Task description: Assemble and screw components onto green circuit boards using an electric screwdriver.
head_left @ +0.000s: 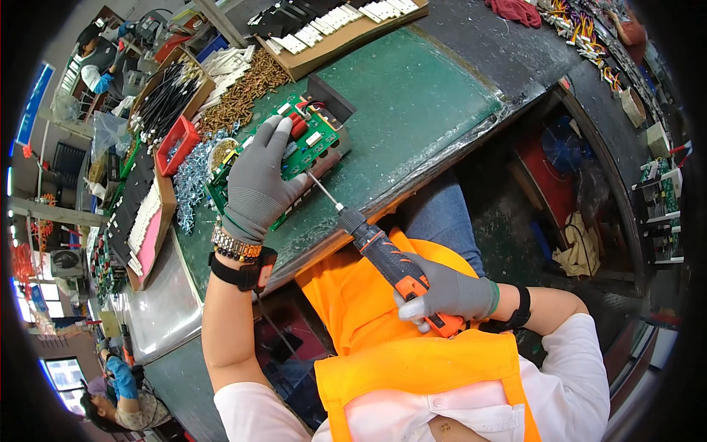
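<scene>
A green circuit board (318, 151) with red and white components lies on the green bench mat. My left hand (259, 177), in a grey glove, grips it, fingers across the top and thumb at the near edge. In my gloved right hand (456, 291) is an orange-and-black electric screwdriver (383, 258), held by its handle. Its thin bit (322, 188) points up and left, the tip at the board's near side by my left thumb. Whether the tip sits on a screw is too small to tell. A black plate (331, 99) stands at the board's far end.
Silver screws (193, 173) and brass-coloured screws (254, 85) lie heaped left of and beyond the board. A red plastic tray (177, 145) sits beside them. Cardboard boxes (294, 70) hold white strips and black cables. The bench edge (427, 173) runs along my front. Other people work at left.
</scene>
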Available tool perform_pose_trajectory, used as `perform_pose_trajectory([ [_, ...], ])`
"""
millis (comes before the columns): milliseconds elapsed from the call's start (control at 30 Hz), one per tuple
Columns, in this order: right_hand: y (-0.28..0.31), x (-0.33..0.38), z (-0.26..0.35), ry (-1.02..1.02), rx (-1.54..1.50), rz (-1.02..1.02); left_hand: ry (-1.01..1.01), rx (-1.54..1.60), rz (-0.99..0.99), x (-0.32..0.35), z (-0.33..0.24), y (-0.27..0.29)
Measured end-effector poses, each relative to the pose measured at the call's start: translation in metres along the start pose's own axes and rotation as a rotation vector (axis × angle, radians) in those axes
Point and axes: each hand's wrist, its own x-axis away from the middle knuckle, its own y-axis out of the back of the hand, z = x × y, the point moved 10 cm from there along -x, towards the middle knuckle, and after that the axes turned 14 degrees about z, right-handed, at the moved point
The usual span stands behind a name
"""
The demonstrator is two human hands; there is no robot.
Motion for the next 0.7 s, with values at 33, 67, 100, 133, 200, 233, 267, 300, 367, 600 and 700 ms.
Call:
perform_pose_trajectory([
  [33, 0.0, 0.0, 0.0, -0.008, -0.001, 0.002, 0.001, 0.001, -0.001, 0.0, 0.001, 0.0],
  [67, 0.0, 0.0, -0.001, -0.016, -0.003, 0.002, -0.011, 0.005, 0.001, 0.0, 0.0, 0.0],
  [100, 0.0, 0.0, -0.001, -0.019, -0.004, 0.001, -0.023, 0.01, 0.003, 0.001, -0.001, 0.0],
  [133, 0.001, 0.0, -0.002, -0.032, 0.025, -0.014, -0.022, 0.012, 0.004, 0.0, -0.001, 0.0],
  [200, 0.002, -0.001, -0.005, -0.048, 0.05, -0.029, -0.029, -0.006, 0.002, 0.001, -0.001, 0.0],
  [233, 0.004, -0.002, -0.009, -0.056, 0.054, -0.047, -0.027, -0.004, 0.005, 0.002, 0.0, 0.0],
  [267, 0.006, -0.002, -0.011, -0.064, 0.06, -0.066, -0.029, -0.009, 0.007, 0.001, -0.001, 0.0],
  [300, 0.004, -0.003, -0.011, -0.066, 0.059, -0.066, -0.032, -0.015, 0.009, 0.001, -0.001, 0.0],
  [367, 0.004, -0.003, -0.009, -0.065, 0.095, -0.098, -0.018, -0.008, 0.024, 0.001, 0.0, 0.0],
  [600, -0.003, -0.008, -0.017, -0.055, -0.097, 0.067, -0.017, 0.017, 0.027, 0.001, 0.001, -0.002],
  [700, -0.005, -0.009, -0.009, 0.007, -0.045, 0.094, -0.031, 0.011, 0.014, -0.001, 0.0, -0.001],
])
